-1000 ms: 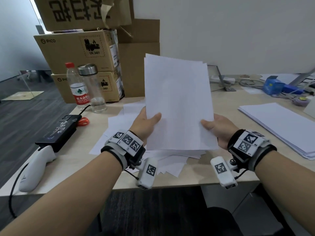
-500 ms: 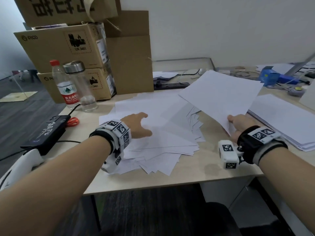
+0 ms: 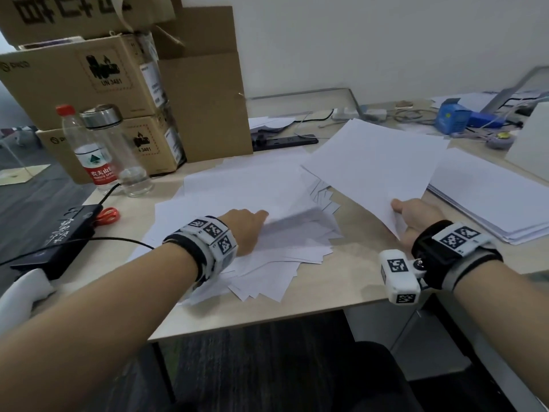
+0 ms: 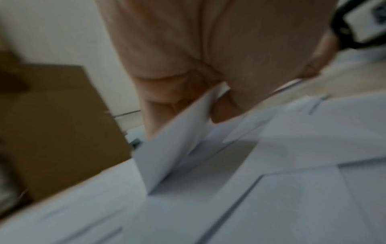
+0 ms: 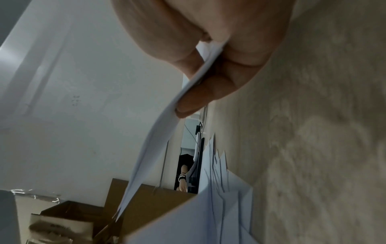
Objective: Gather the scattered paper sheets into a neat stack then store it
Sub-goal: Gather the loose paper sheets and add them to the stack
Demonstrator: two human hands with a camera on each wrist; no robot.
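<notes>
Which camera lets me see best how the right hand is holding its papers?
The right wrist view: the right hand pinches the held papers by the edge between thumb and fingers, seen close up. The head view shows that hand from behind, with the grip mostly hidden by paper. The left wrist view is blurred and shows only its wristband.

White paper sheets point(image 3: 246, 203) lie fanned under the left hand point(image 3: 243, 230); the right hand point(image 3: 416, 215) pinches a small sheaf point(image 3: 377, 165) by its corner.
</notes>
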